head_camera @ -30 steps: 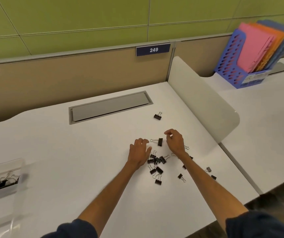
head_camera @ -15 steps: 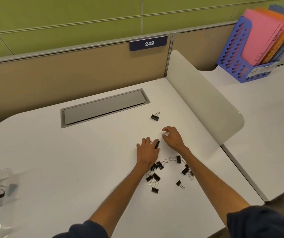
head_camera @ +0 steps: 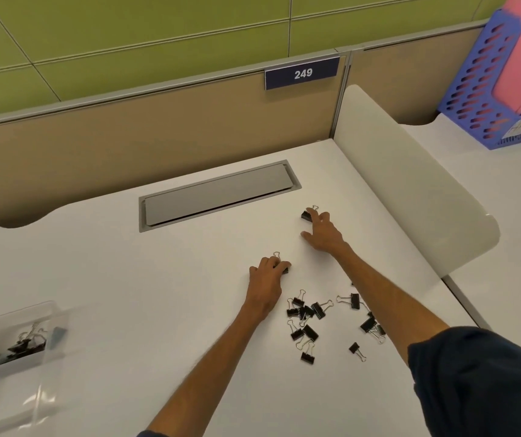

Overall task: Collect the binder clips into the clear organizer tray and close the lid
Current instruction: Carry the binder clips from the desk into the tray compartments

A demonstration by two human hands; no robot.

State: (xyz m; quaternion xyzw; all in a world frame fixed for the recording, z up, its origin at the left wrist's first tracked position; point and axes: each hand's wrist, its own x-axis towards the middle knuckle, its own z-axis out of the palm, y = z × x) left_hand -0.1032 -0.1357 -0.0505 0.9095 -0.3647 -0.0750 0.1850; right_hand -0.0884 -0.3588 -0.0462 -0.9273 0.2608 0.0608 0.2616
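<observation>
A few binder clips already sit in the clear organizer tray (head_camera: 16, 342) at the desk's (head_camera: 127, 294) left edge. Most binder clips (head_camera: 306, 313) lie loose toward the right edge. The left hand (head_camera: 267, 279) pinches one clip; the right hand (head_camera: 322, 231), fingers spread, touches another. Lid closing remains.

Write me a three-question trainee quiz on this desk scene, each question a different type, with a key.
1. True or false: the right hand reaches the lone far binder clip.
2. The left hand is: A) curled over a clip B) flat and empty C) off the desk.
3. Fill in: the clear organizer tray, at the desk's left edge, already holds some ____.

Key: 1 true; 2 A; 3 clips.
</observation>
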